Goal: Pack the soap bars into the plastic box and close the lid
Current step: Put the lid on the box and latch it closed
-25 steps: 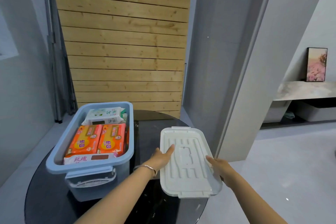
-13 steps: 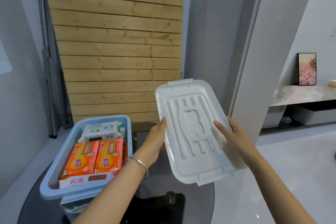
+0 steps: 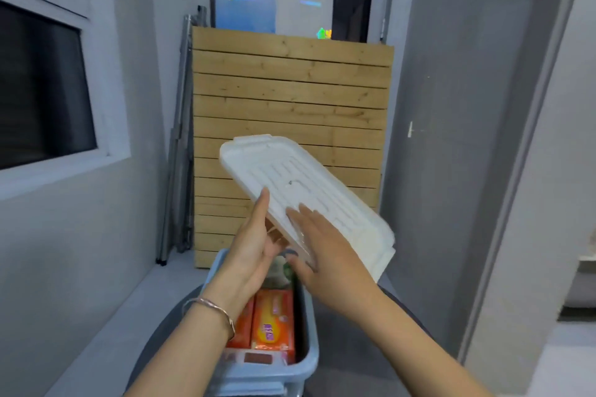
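Lid (image 3: 309, 196) is sitting in mid-air at the centre of the frame, tilted, its long axis running from the upper left down to the lower right, the ribbed face turning toward the camera and its upper-left short end, with a tab, pointing up toward the slatted wooden panel (image 3: 290, 90) behind. Left hand (image 3: 254, 251) is clasping the lid's lower-left long edge, thumb lying up along the face and the other fingers curling under it. Right hand (image 3: 325, 255) is lying flat on the ribbed face near the lower end, fingers spread and extended, thumb hooking under the edge. Below the hands, in the lower centre of the frame, the light blue plastic box (image 3: 309, 348) is standing open on a dark round tabletop (image 3: 354, 348). Inside it, orange-wrapped soap bars (image 3: 274, 322) are lying side by side, with a pale green-and-white pack (image 3: 280, 274) beyond them, partly hidden by the hands. A bracelet (image 3: 213, 309) is circling the left wrist.
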